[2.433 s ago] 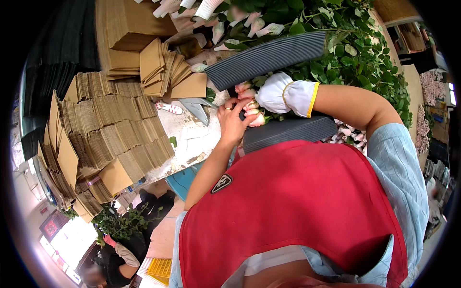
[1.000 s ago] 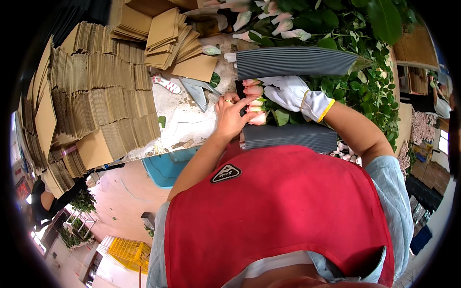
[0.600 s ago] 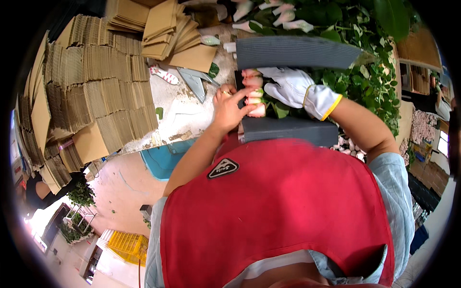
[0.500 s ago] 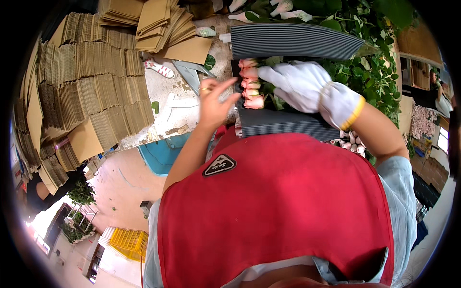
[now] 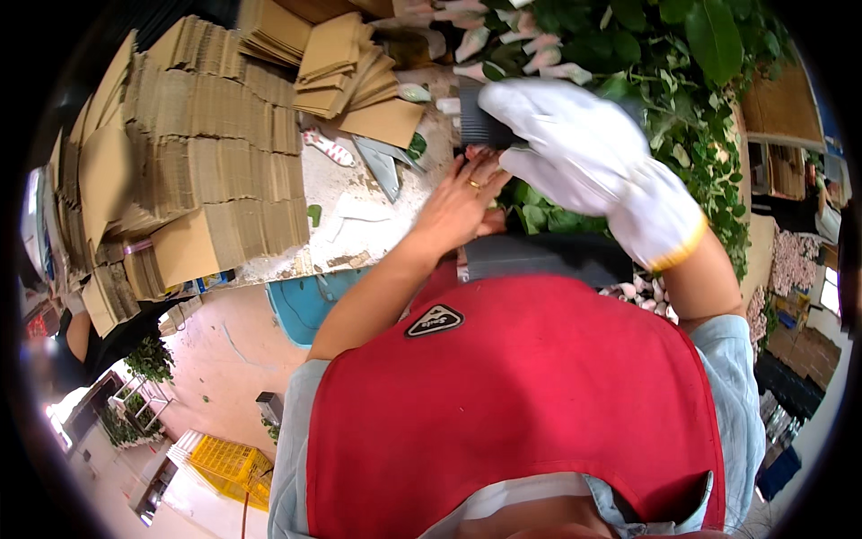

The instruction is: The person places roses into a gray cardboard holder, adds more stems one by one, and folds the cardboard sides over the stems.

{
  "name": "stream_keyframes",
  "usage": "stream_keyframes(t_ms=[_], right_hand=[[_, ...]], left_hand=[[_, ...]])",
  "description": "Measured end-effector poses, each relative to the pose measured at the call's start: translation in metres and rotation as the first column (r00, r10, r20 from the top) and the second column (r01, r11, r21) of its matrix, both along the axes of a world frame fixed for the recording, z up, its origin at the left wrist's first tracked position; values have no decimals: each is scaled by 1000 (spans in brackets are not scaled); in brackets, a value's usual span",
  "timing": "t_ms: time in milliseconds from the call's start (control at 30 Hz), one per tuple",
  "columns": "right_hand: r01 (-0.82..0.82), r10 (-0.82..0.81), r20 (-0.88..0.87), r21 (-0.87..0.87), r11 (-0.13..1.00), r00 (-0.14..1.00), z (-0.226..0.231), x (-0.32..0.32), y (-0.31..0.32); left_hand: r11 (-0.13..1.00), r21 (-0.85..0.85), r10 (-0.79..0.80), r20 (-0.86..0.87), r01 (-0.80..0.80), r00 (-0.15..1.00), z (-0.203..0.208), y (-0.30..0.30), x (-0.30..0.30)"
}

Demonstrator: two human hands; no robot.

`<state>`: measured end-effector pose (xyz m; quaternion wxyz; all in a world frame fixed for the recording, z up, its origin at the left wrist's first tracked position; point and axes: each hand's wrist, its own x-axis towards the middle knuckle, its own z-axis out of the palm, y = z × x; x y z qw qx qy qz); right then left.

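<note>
Your right hand [image 5: 575, 144], in the white glove, has lifted since half a second ago: then it lay flat over the pink rosebuds between the two dark corrugated sheets, and now it is higher and closes around the edge of the upper dark corrugated sheet [image 5: 480, 126], with the fingers curled over it. Your bare left hand [image 5: 462, 202] (the one with a ring) has come back to the bunch; its fingers are slightly spread and press on the stems and green leaves [image 5: 539, 211]. The buds are now mostly hidden under the two hands, so I cannot tell how they lie. The lower dark sheet [image 5: 539, 260] stays just in front of your red apron [image 5: 521, 395]. I judge that the bunch is being held while the wrapping is adjusted. Stacks of brown cardboard pieces [image 5: 206, 162] stand on the worn white table [image 5: 359, 225] to your left.
</note>
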<state>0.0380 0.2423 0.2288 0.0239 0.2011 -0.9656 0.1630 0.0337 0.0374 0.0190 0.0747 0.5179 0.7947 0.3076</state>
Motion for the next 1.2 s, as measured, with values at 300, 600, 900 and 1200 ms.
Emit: stream_keyframes(t_ms=[300, 600, 900, 1200], right_hand=[[-324, 403, 184, -348, 880, 897, -34, -104, -22], [-448, -28, -825, -335, 829, 565, 108, -302, -207], [16, 155, -445, 358, 934, 882, 199, -319, -205], [-2, 131, -892, 145, 989, 432, 243, -50, 68]], left_hand=[[982, -187, -45, -36, 37, 998, -24, 1, 4], [994, -105, -28, -76, 20, 997, -64, 12, 8], [999, -25, 21, -195, -26, 981, -76, 14, 5], [940, 333, -65, -28, 70, 998, -19, 3, -13]])
